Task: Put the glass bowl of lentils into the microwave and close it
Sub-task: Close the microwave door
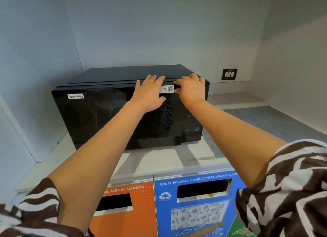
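A black microwave (99,116) stands on a pale counter in an alcove, its glossy door flush with the front and a "Non-Veg" label at its upper left. My left hand (150,93) lies flat against the upper right of the door, fingers spread over the top edge. My right hand (192,88) curls over the top right corner of the microwave, fingertips beside a small white sticker (167,89). The glass bowl of lentils is not visible; the dark door hides the inside.
The pale counter (159,161) runs in front of the microwave. Below its edge are an orange waste bin panel (127,219) and a blue recycling panel (194,210) with slots. A wall socket (229,74) sits at the back right. Grey walls enclose the alcove.
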The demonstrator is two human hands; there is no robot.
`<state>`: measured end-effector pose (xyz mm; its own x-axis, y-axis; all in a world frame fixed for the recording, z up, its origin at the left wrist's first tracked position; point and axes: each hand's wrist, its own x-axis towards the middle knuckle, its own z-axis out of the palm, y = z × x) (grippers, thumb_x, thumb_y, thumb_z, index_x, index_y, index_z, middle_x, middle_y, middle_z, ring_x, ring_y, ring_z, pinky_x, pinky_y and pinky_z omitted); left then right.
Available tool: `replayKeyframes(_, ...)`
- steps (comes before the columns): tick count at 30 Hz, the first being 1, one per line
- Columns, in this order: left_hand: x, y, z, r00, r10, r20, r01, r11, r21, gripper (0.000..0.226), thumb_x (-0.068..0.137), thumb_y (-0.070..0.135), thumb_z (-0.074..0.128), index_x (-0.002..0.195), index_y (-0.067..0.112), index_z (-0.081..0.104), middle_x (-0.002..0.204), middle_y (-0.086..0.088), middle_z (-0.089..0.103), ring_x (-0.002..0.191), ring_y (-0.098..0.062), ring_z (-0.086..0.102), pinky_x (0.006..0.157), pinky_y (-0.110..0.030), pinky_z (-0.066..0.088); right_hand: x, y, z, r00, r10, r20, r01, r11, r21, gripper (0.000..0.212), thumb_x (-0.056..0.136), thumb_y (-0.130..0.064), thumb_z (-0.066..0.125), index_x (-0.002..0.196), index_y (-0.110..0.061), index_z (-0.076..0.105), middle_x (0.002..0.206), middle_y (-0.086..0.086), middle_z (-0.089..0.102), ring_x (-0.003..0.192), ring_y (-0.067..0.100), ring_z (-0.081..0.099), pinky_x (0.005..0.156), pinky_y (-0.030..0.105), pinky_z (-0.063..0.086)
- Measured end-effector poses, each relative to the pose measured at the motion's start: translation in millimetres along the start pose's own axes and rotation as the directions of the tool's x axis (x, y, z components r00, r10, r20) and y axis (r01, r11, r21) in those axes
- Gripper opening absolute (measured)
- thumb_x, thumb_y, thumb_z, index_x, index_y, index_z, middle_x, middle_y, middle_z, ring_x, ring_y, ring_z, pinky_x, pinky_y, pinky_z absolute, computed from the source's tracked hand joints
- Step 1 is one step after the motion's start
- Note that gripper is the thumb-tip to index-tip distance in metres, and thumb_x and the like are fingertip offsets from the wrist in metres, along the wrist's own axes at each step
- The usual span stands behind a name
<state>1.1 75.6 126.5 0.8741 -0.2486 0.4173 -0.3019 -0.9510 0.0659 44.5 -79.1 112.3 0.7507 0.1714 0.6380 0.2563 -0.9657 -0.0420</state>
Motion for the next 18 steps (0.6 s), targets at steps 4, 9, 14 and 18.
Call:
replayKeyframes(4, 2, 8, 1, 1.000, 0.016, -0.003, -0.016, 1.000, -0.004, 0.074, 0.091, 0.030, 0.056, 0.150, 0.016, 0.015, 0.158, -0.012, 0.018, 0.148, -0.028, 0.005, 0.117, -0.058, 0.009, 6, -1, 0, 1.000, -0.003, 0.022, 0.004, 0.999, -0.041, 0.035, 0.089, -0.027, 0.054, 0.123, -0.022, 0.059, 0.120, 0.004, 0.065, 0.118, 0.030, 0.044, 0.091, 0.041, 0.029)
replayKeyframes(9, 0, 8, 0, 1.000, 0.013, -0.002, -0.014, 1.000, -0.014, 0.074, 0.091, 0.030, 0.056, 0.151, 0.016, 0.014, 0.159, -0.011, 0.017, 0.148, -0.027, 0.005, 0.117, -0.057, 0.009, 8, -2, 2, 1.000, 0.004, 0.011, -0.004, 0.999, -0.052, 0.034, 0.089, -0.025, 0.054, 0.123, -0.021, 0.059, 0.118, 0.005, 0.066, 0.116, 0.030, 0.044, 0.091, 0.042, 0.030)
replayKeyframes(14, -5, 7, 3, 1.000, 0.002, 0.010, -0.001, 1.000, -0.013, 0.074, 0.091, 0.030, 0.057, 0.151, 0.017, 0.015, 0.159, -0.010, 0.017, 0.148, -0.026, 0.005, 0.118, -0.056, 0.009, 5, -3, 3, 1.000, 0.014, -0.013, -0.014, 0.999, -0.045, 0.031, 0.090, -0.022, 0.053, 0.120, -0.019, 0.061, 0.115, 0.006, 0.067, 0.114, 0.031, 0.046, 0.091, 0.042, 0.031)
replayKeyframes(18, -12, 8, 4, 1.000, 0.001, 0.005, -0.001, 1.000, -0.012, 0.073, 0.090, 0.029, 0.057, 0.150, 0.016, 0.016, 0.158, -0.010, 0.018, 0.148, -0.026, 0.005, 0.117, -0.056, 0.009, 2, -6, 1, 0.999, 0.033, 0.005, -0.033, 0.998, -0.048, 0.033, 0.090, -0.018, 0.052, 0.123, -0.018, 0.059, 0.118, 0.007, 0.065, 0.117, 0.031, 0.045, 0.093, 0.042, 0.031)
